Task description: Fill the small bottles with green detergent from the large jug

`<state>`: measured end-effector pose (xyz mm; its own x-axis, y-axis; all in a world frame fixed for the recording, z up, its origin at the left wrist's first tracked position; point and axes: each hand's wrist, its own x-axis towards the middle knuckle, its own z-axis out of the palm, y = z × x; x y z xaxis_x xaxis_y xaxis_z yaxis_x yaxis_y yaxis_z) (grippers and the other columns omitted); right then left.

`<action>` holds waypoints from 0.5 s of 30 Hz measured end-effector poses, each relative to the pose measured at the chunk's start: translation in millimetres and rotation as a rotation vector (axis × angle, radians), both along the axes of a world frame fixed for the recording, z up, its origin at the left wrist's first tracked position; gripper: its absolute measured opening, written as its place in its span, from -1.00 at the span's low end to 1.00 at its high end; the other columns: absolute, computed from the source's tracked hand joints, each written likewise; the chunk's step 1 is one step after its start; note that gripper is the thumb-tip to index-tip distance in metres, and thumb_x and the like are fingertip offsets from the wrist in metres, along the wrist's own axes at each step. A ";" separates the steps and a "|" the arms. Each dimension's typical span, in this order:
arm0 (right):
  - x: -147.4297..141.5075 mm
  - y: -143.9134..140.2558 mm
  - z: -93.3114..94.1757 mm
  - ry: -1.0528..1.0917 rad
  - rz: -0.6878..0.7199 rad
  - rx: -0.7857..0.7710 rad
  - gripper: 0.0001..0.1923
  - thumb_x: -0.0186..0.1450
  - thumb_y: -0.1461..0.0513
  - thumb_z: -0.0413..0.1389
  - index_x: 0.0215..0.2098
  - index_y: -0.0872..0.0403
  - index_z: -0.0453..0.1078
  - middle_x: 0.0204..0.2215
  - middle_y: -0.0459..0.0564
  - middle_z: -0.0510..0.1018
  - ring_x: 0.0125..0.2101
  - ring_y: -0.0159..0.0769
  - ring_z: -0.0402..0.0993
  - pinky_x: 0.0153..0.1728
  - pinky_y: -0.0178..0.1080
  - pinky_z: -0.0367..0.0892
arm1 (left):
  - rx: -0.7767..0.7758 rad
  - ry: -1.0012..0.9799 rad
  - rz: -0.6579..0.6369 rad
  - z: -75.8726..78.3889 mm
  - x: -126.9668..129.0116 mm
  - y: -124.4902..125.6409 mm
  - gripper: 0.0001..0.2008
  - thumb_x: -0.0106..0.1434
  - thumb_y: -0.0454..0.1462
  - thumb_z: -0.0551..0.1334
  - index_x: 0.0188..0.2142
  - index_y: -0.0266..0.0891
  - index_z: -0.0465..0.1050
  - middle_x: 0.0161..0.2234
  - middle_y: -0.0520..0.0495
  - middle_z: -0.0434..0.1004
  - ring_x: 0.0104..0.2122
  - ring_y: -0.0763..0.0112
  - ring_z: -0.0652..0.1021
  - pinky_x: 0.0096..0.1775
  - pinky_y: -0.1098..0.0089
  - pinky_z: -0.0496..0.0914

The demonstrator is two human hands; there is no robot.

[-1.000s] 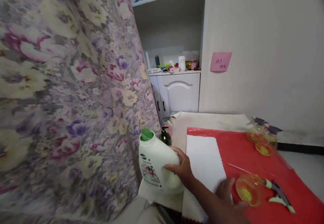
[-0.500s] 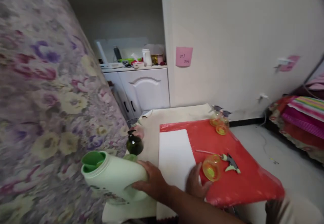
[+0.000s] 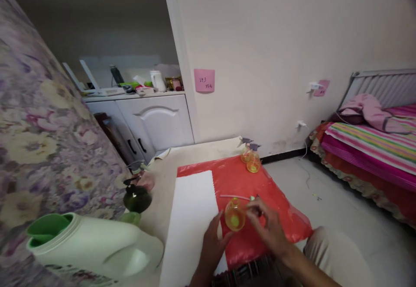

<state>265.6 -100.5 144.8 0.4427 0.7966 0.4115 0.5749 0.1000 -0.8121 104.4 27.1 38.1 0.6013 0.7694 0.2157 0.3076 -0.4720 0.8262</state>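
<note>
My left hand (image 3: pixel 213 238) is spread beside a round clear bottle (image 3: pixel 235 220) with yellow liquid in it. Its thumb and forefinger are near the bottle's left side; whether they touch is unclear. To the right, my right hand (image 3: pixel 268 224) curls its fingers over a spray head, which is mostly hidden beneath them. The pale dip tube (image 3: pixel 235 196) points left from under those fingers, behind the bottle. A large pale-green jug (image 3: pixel 97 246) with a green opening stands tilted in view at the lower left, with neither hand on it.
A white cloth (image 3: pixel 191 217) and a red plastic sheet (image 3: pixel 266 187) cover the table. Spray bottles (image 3: pixel 252 163) stand at its far right corner. A dark pump bottle (image 3: pixel 137 198) and a pink bottle (image 3: pixel 144 179) are at the left, beside a floral curtain (image 3: pixel 65 148).
My right hand has let go of the jug and moved right to the spray head. My left hand stays by the bottle. The view has turned to the right.
</note>
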 end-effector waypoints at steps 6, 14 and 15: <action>99.8 6.9 -62.6 -0.076 -0.248 -0.398 -0.61 0.22 0.03 0.05 -0.09 0.09 0.37 -0.13 0.11 0.52 -0.13 -0.09 0.46 -0.14 -0.18 0.31 | -0.017 -0.016 -0.019 -0.4 0.6 -1.0 -0.38 0.11 -0.11 0.30 0.15 -0.18 0.27 0.15 -0.12 0.38 0.15 0.17 0.37 0.20 0.13 0.22; 90.3 32.1 -87.6 -0.135 -0.266 -0.615 -0.46 0.14 0.07 0.13 0.07 0.07 0.32 -0.07 0.17 0.46 -0.11 -0.01 0.45 -0.21 -0.15 0.30 | 0.002 -0.039 0.002 0.7 1.2 -4.7 -0.39 0.10 -0.10 0.31 0.14 -0.18 0.30 0.14 -0.12 0.39 0.13 0.16 0.39 0.18 0.13 0.24; 90.1 34.7 -88.0 -0.132 -0.271 -0.625 -0.47 0.16 0.10 0.12 0.08 0.06 0.31 -0.07 0.18 0.46 -0.10 -0.01 0.45 -0.21 -0.15 0.29 | 0.001 -0.042 0.004 1.1 1.2 -5.0 -0.38 0.09 -0.10 0.31 0.14 -0.17 0.30 0.14 -0.11 0.40 0.13 0.16 0.39 0.18 0.13 0.25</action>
<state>355.7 -65.7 56.8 0.6372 0.7703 -0.0243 0.6114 -0.5245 -0.5925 105.5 22.2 39.2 0.5887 0.7714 0.2417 0.2742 -0.4718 0.8380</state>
